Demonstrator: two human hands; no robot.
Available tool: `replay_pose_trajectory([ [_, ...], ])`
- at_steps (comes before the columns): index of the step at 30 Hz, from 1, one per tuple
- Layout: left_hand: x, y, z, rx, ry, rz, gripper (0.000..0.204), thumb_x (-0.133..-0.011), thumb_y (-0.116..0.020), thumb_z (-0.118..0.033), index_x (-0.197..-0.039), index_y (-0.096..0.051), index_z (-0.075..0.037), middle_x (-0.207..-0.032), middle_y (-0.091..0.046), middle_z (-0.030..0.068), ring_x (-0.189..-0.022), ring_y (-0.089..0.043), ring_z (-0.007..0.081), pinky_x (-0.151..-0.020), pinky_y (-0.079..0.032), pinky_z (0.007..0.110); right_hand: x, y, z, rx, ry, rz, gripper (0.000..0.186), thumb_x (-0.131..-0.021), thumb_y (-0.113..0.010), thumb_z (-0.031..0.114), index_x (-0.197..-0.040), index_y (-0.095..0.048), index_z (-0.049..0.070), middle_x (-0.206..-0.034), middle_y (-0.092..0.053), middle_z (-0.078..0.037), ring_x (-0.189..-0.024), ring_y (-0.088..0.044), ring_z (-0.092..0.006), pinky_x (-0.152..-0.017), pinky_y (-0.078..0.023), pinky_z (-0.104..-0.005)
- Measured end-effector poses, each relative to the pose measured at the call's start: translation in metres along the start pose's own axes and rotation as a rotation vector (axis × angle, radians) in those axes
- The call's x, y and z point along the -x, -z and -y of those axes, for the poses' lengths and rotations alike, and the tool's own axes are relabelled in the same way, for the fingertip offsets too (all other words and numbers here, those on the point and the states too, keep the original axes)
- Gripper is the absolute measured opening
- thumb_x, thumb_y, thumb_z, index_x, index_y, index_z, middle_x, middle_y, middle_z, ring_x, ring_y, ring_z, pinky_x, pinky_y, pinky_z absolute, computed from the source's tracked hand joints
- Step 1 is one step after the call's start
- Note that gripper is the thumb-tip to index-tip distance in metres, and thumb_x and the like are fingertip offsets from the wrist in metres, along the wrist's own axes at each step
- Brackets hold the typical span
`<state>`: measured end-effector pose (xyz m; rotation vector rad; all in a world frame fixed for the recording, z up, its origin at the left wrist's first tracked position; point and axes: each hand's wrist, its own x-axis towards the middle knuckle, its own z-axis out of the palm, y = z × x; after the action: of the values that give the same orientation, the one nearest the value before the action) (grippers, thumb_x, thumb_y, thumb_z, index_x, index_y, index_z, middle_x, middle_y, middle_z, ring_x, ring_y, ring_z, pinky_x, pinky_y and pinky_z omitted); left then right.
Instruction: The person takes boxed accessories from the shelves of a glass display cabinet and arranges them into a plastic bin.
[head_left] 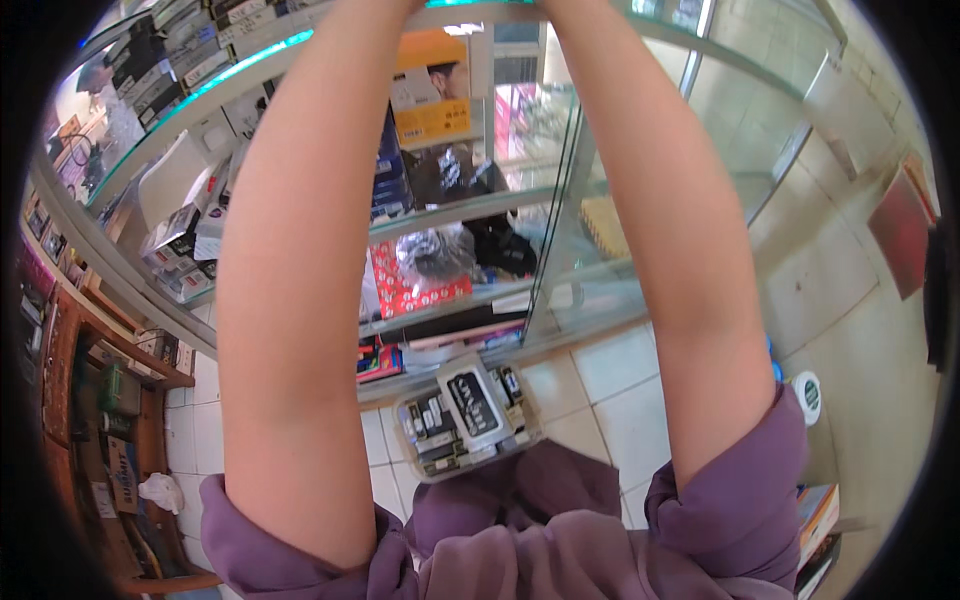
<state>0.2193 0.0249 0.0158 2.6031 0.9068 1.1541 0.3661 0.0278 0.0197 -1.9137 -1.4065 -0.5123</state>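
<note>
Both my bare forearms stretch up past the top edge of the head view, so my left hand and my right hand lie outside it. Only the wrists show, near the lit top edge of a glass display cabinet point(455, 213). What the hands hold or touch cannot be seen. Between my arms, the cabinet shelves carry an orange and yellow box point(432, 118), a clear plastic bag point(437, 255) on red patterned packaging point(400, 290), and a black bundle point(503, 246).
A clear plastic tub point(432, 474) of small boxed items stands on the tiled floor by the cabinet's foot. Wooden shelving point(62, 375) is at left, with a crumpled white bag point(161, 492) beside it. Stacked boxes point(200, 62) fill the far left shelf. A red panel point(900, 228) leans at right.
</note>
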Motion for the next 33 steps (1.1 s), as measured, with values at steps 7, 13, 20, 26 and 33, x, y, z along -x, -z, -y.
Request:
replay_pose_trajectory([
  [7, -0.015, -0.020, 0.016, -0.065, -0.125, 0.135, 0.030, -0.082, -0.061, -0.015, -0.110, -0.064, -0.006, -0.111, -0.064, 0.0148, -0.096, -0.061, 0.0256, -0.087, -0.047, 0.038, 0.030, -0.006, -0.015, -0.171, 0.125, -0.313, 0.059, -0.076, -0.068, 0.036, -0.120, -0.056, -0.001, -0.111, -0.062, -0.024, -0.106, -0.061, -0.0369, -0.089, -0.050, -0.0407],
  [13, -0.008, -0.002, 0.028, -0.364, -0.772, 0.076, 0.024, -0.083, -0.062, -0.013, -0.105, -0.066, -0.006, -0.106, -0.066, 0.0131, -0.090, -0.062, 0.0269, -0.080, -0.049, 0.039, 0.066, -0.003, 0.007, -0.485, 0.373, -0.505, 0.047, -0.078, -0.067, 0.018, -0.120, -0.053, 0.001, -0.105, -0.063, -0.024, -0.102, -0.061, -0.0398, -0.086, -0.050, -0.0433],
  [20, 0.186, 0.001, -0.049, 0.380, -0.160, -0.143, 0.051, -0.084, -0.068, -0.022, -0.129, -0.048, -0.009, -0.116, -0.060, 0.0115, -0.097, -0.059, 0.0259, -0.082, -0.048, 0.038, 0.226, 0.057, -0.003, -0.410, 0.394, -0.185, 0.061, -0.079, -0.066, 0.021, -0.134, -0.042, 0.008, -0.121, -0.055, -0.026, -0.107, -0.059, -0.0370, -0.090, -0.047, -0.0433],
  [26, 0.301, -0.115, -0.026, 0.387, 0.036, 0.330, 0.036, -0.080, -0.075, -0.024, -0.102, -0.056, -0.003, -0.083, -0.065, 0.0146, -0.077, -0.068, 0.0213, -0.066, -0.053, 0.034, 0.389, -0.013, -0.097, -0.700, 0.306, 0.145, 0.046, -0.072, -0.070, 0.010, -0.117, -0.060, 0.007, -0.107, -0.064, -0.014, -0.094, -0.063, -0.0316, -0.081, -0.051, -0.0371],
  [33, 0.410, -0.267, 0.028, 0.276, 0.132, 0.507, 0.043, -0.073, -0.079, -0.025, -0.103, -0.064, 0.002, -0.090, -0.065, 0.0173, -0.074, -0.066, 0.0271, -0.064, -0.052, 0.035, 0.532, -0.131, -0.171, -0.872, -0.165, 0.467, 0.043, -0.070, -0.074, 0.010, -0.110, -0.060, 0.006, -0.106, -0.067, -0.013, -0.091, -0.066, -0.0284, -0.080, -0.053, -0.0359],
])
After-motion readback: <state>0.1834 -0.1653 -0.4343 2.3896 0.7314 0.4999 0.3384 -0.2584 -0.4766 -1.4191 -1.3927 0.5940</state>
